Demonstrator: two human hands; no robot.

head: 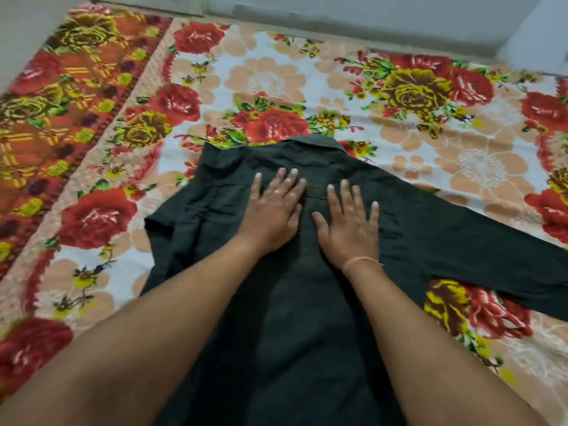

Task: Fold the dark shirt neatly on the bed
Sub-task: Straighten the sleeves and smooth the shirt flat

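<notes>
On bed (399,167): your left hand (273,210) & right hand (350,222) flat on dark shirt (292,302), fingers (344,195) spread wide, gripping nothing; rt sleeve (491,250) out sideways.

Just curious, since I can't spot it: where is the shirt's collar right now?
In the head view the collar lies at the far end of the dark shirt, just beyond both flat hands, against the flowered bedsheet.

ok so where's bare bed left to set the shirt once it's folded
Widest free patch: bedsheet beyond the collar, up to the far edge. Another strip lies left of the shirt. Right is crowded: the spread sleeve crosses it. Both the left hand and right hand press flat mid-shirt.
</notes>
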